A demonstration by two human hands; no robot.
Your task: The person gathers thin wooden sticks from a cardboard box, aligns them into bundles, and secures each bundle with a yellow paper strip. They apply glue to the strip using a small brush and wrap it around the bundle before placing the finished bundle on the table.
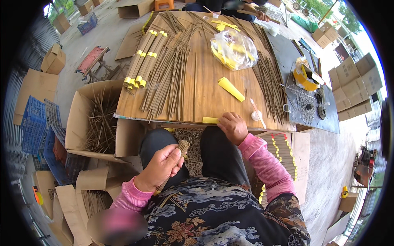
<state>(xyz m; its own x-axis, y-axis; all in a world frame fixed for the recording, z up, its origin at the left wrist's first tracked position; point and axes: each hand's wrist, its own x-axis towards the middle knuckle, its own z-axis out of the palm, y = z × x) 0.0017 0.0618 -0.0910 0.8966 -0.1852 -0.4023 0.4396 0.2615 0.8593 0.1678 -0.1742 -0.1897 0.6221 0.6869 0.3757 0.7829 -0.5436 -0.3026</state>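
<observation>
My left hand (162, 165) is closed round a bundle of thin brown incense sticks (183, 146), held upright-tilted over my lap. At the table's near edge my right hand (233, 128) has its fingers bent down on a yellow paper strip (210, 120); the fingertips are partly hidden. Beyond that hand lies a stack of yellow paper strips (231, 89). To its right stands a small white glue pot (256, 116) with a pale flat stick (257, 108) across it. Loose incense sticks (170, 84) are spread on the table's left side.
Yellow-banded bundles (143, 61) lie at the wooden table's (205, 98) left; a clear bag of yellow paper (234, 49) sits farther back. An open carton of sticks (92, 123) stands left. Banded bundles (283, 153) lie below right. Another person's hand (262, 16) shows across the table.
</observation>
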